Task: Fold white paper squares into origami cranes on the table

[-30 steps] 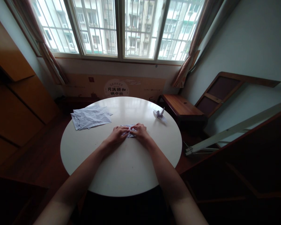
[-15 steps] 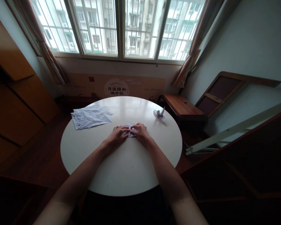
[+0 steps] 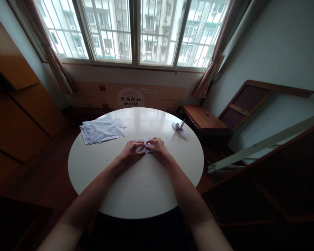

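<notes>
A small folded sheet of paper (image 3: 148, 150) lies on the white round table (image 3: 136, 188), mostly covered by my fingers. My left hand (image 3: 133, 148) grips its left part, fingers curled and pressed onto it. From the other side my right hand (image 3: 156, 144) pinches the paper, its fingertips close to those of the left. The exact fold under the fingers is hidden. Beyond my right hand stands a folded paper crane (image 3: 179, 128). Left of my hands rests a pile of creased paper sheets (image 3: 103, 131).
A wooden bench (image 3: 204, 118) stands behind the table at the right, beside a leaning wooden frame (image 3: 247, 101). Wooden cabinets (image 3: 26, 118) line the left side. A barred window (image 3: 157, 31) fills the back wall, with a printed banner (image 3: 159, 94) below it.
My hands stay on the folded paper in nearly the same place, with only a slight shift of the fingers. The crane and the pile have not moved.
</notes>
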The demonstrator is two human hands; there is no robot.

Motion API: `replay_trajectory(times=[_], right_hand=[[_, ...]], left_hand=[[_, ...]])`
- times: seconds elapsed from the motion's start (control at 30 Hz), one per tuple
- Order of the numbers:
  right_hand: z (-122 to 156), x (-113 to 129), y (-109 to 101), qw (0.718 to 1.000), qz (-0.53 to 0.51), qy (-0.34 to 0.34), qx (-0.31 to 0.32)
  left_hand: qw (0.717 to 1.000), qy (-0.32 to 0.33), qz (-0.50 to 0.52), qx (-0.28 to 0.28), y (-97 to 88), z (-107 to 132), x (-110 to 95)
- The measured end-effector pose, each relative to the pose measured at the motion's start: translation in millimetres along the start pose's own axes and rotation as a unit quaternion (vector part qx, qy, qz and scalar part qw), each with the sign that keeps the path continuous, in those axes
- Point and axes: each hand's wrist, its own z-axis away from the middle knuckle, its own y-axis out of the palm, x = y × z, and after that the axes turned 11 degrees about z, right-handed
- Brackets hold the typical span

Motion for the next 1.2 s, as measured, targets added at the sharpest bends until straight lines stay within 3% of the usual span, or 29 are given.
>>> replay_trajectory(times=[0.17, 0.27, 0.37, 0.5, 0.83, 1.2], right_hand=[[1.6, 1.4, -1.5, 1.000, -0.001, -0.001, -0.004], [2.8, 2.1, -1.6, 1.000, -0.004, 0.001, -0.008], [3.5, 1.6, -1.0, 0.999, -0.007, 0.013, -0.031], [3.1, 0.8, -0.7, 0.998, -0.006, 0.036, -0.055], [1.7, 1.7, -3.1, 0.999, 0.006, 0.034, -0.021], [0.9, 0.8, -2.5, 0.999, 0.012, 0.030, -0.014]], left_hand=[[0.999, 0.020, -0.022, 0.011, 1.7, 0.9, -3.2], [0.998, 0.021, -0.034, -0.048, 1.1, -0.1, -6.5], [0.995, -0.020, -0.049, -0.088, -1.0, -1.1, -8.1], [0.995, -0.052, -0.056, -0.062, -1.2, -1.0, -6.4], [0.995, -0.049, -0.077, -0.034, 5.2, -1.7, 1.6], [0.994, -0.051, -0.087, -0.028, 2.1, -1.3, -5.5]])
